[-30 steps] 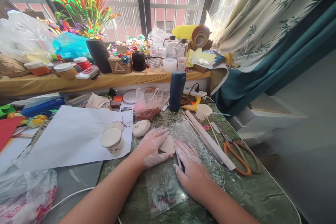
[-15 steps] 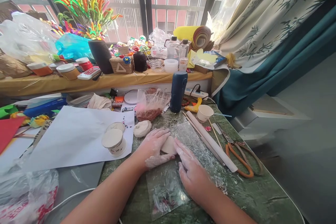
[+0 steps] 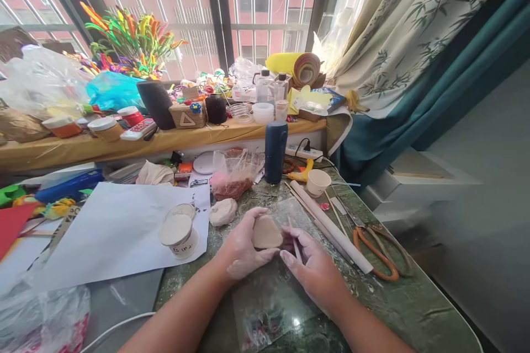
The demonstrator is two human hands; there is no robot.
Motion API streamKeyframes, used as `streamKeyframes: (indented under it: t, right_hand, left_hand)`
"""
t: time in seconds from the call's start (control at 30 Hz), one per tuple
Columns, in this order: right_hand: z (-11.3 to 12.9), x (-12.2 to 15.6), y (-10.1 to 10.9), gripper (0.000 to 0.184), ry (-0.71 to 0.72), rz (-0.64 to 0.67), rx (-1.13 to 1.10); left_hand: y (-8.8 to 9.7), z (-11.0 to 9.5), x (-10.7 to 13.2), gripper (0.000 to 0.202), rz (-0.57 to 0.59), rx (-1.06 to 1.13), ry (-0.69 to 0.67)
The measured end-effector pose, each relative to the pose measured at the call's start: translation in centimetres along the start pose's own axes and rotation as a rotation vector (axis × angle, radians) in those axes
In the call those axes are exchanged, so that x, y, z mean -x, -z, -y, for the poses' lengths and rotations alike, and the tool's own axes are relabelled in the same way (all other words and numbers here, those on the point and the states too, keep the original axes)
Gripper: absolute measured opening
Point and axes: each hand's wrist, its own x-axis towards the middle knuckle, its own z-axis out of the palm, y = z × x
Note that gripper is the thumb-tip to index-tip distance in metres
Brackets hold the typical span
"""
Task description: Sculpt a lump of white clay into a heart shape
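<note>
My left hand [image 3: 240,245] is dusted white and its fingers curl around a flat, pale, rounded-triangle piece of clay [image 3: 265,233], lifted off the clear plastic sheet [image 3: 269,300] on the green marble table [image 3: 397,309]. My right hand [image 3: 312,265] sits just right of the clay with fingers closed on a thin stick tool [image 3: 295,242] near the clay's edge. A second lump of white clay [image 3: 222,212] lies just beyond my left hand.
A white rolling pin [image 3: 331,227] and orange-handled scissors [image 3: 376,251] lie to the right. A paper cup [image 3: 318,182], a dark blue bottle [image 3: 275,151] and a bag of pink material [image 3: 234,174] stand behind. Lidded white tubs [image 3: 178,231] sit on white paper at left. The cluttered shelf fills the back.
My left hand has lifted the clay piece off the plastic sheet and curled around it. My right hand has closed on the thin stick. The view tilted slightly.
</note>
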Motion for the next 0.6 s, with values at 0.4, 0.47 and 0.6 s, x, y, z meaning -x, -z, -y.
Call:
streamKeyframes:
  t: [0.4, 0.47, 0.6]
  right_hand:
    - [-0.3, -1.0, 1.0, 0.039, -0.021, -0.046, -0.424]
    - [-0.3, -1.0, 1.1, 0.038, -0.019, -0.019, -0.468]
    - [0.0, -0.8, 1.0, 0.035, -0.03, 0.056, -0.552]
  left_hand:
    - [-2.4, -1.3, -0.1, 0.104, 0.213, 0.892, -0.017]
    - [-2.1, -1.3, -0.4, 0.105, 0.283, 0.98, -0.022]
    - [-2.0, -1.2, -0.3, 0.099, 0.356, 0.981, -0.002]
